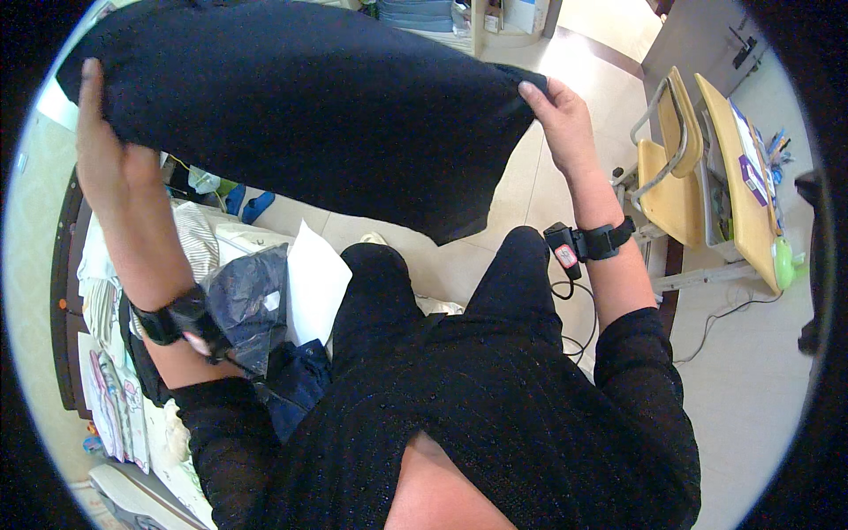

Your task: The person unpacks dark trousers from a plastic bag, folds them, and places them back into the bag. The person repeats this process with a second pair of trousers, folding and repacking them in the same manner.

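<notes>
A large black cloth garment [298, 112] is stretched out in the air across the upper left, above my knees. My right hand [563, 122] pinches its right corner between thumb and fingers. At the cloth's left edge is my left hand [109, 152], blurred, one finger pointing up along the fabric; whether its fingers close on the cloth is hard to tell. Both wrists wear black straps with small devices. Beside my left thigh lie a dark plastic bag [248, 298], a white sheet [318, 285] and dark blue denim clothing [298, 371].
Folded clothes [109, 397] and striped fabric [197, 242] lie on a bed at the left. Blue slippers [257, 207] rest on the tiled floor. To the right stand a wooden chair [669, 192] and a desk [735, 152] holding pens. A cable [709, 324] runs along the floor.
</notes>
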`<state>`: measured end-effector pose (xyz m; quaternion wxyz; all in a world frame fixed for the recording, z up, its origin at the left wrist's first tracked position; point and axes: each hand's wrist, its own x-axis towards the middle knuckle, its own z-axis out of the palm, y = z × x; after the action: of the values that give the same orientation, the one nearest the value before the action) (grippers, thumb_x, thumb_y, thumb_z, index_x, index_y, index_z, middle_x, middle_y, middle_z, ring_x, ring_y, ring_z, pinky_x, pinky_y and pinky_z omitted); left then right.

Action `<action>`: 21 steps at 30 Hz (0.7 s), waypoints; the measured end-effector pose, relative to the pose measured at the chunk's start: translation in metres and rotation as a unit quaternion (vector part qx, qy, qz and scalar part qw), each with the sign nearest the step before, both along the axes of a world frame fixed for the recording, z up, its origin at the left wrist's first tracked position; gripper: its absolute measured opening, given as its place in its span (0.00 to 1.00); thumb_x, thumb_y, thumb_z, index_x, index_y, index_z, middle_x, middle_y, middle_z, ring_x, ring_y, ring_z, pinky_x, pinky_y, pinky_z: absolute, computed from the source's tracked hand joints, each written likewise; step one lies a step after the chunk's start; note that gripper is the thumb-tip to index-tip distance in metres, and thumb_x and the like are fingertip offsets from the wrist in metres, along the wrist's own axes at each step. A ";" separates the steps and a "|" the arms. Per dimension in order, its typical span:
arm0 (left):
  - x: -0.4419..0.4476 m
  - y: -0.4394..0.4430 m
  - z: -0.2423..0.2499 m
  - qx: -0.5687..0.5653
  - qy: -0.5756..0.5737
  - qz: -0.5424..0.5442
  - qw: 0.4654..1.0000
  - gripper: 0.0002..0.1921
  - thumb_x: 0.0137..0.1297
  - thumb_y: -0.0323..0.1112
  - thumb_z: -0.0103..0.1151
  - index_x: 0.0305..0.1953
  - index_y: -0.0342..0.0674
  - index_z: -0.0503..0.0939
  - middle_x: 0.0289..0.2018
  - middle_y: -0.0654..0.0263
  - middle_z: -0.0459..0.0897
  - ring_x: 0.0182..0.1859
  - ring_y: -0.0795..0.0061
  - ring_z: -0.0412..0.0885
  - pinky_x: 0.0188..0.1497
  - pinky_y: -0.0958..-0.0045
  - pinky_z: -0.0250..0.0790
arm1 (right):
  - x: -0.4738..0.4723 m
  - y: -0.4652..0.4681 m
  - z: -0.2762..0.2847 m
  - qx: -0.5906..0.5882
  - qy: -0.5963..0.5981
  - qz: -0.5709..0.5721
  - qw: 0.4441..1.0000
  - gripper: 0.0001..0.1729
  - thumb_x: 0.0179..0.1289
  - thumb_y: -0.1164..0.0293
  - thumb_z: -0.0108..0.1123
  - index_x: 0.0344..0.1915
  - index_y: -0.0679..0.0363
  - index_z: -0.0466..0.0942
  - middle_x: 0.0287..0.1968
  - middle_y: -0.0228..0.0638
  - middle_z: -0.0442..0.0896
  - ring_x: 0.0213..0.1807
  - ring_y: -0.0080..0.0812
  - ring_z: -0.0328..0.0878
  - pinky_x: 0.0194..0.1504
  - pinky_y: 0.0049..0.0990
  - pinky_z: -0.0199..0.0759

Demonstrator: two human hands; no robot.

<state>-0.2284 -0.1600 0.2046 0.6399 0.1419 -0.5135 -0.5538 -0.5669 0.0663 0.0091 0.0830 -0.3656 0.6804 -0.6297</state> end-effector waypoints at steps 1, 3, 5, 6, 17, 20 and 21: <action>0.003 -0.008 0.007 -0.012 -0.001 0.003 1.000 0.24 0.65 0.38 0.62 0.59 0.34 0.71 0.54 0.53 0.80 0.57 0.53 0.78 0.61 0.51 0.69 | 0.004 -0.003 0.006 -0.079 -0.031 0.060 0.995 0.16 0.66 0.60 0.61 0.41 0.64 0.81 0.34 0.29 0.84 0.35 0.19 0.76 0.41 0.21 0.71; 0.002 -0.012 -0.011 0.047 -0.062 0.040 0.996 0.28 0.68 0.49 0.56 0.61 0.34 0.70 0.57 0.52 0.77 0.59 0.52 0.75 0.63 0.50 0.66 | 0.017 -0.014 0.020 -0.191 -0.115 0.161 0.961 0.16 0.69 0.62 0.59 0.43 0.65 0.80 0.37 0.29 0.84 0.36 0.20 0.77 0.41 0.22 0.71; -0.008 0.006 -0.066 0.107 -0.089 0.027 0.990 0.30 0.68 0.53 0.53 0.62 0.34 0.69 0.58 0.52 0.76 0.60 0.52 0.74 0.64 0.50 0.64 | 0.030 -0.027 0.032 -0.195 -0.213 0.167 0.943 0.14 0.71 0.66 0.55 0.45 0.67 0.78 0.37 0.30 0.83 0.37 0.22 0.78 0.41 0.23 0.72; -0.013 0.025 -0.101 0.134 -0.105 -0.004 0.985 0.31 0.68 0.54 0.52 0.62 0.34 0.69 0.59 0.52 0.76 0.61 0.52 0.74 0.65 0.51 0.63 | 0.037 -0.030 0.035 -0.187 -0.247 0.160 0.937 0.13 0.70 0.67 0.55 0.44 0.67 0.78 0.37 0.31 0.83 0.37 0.23 0.78 0.41 0.24 0.72; 0.011 0.100 -0.262 0.391 0.020 -0.454 0.801 0.33 0.66 0.53 0.55 0.62 0.32 0.68 0.62 0.53 0.73 0.65 0.56 0.70 0.70 0.55 0.55 | 0.028 -0.037 -0.021 -0.061 -0.326 0.114 0.937 0.07 0.66 0.73 0.58 0.37 0.66 0.77 0.32 0.35 0.81 0.32 0.27 0.78 0.35 0.25 0.73; -0.001 0.093 -0.254 0.400 -0.092 -0.334 0.849 0.24 0.63 0.33 0.62 0.59 0.34 0.71 0.57 0.56 0.78 0.60 0.59 0.75 0.66 0.56 0.63 | 0.019 -0.038 -0.008 -0.083 -0.329 0.110 0.934 0.06 0.65 0.74 0.59 0.38 0.67 0.77 0.32 0.36 0.81 0.32 0.28 0.79 0.36 0.26 0.74; -0.007 0.088 -0.248 0.364 -0.135 -0.277 0.879 0.21 0.64 0.33 0.60 0.58 0.36 0.73 0.55 0.58 0.79 0.58 0.61 0.76 0.64 0.58 0.65 | 0.015 -0.037 0.001 -0.089 -0.351 0.123 0.924 0.06 0.65 0.74 0.59 0.38 0.67 0.77 0.32 0.36 0.81 0.32 0.29 0.79 0.37 0.27 0.75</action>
<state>-0.2359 -0.0721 -0.0431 0.2879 0.2901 -0.3757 -0.8317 -0.5518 0.0291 0.0100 0.3604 -0.2082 0.4982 -0.7606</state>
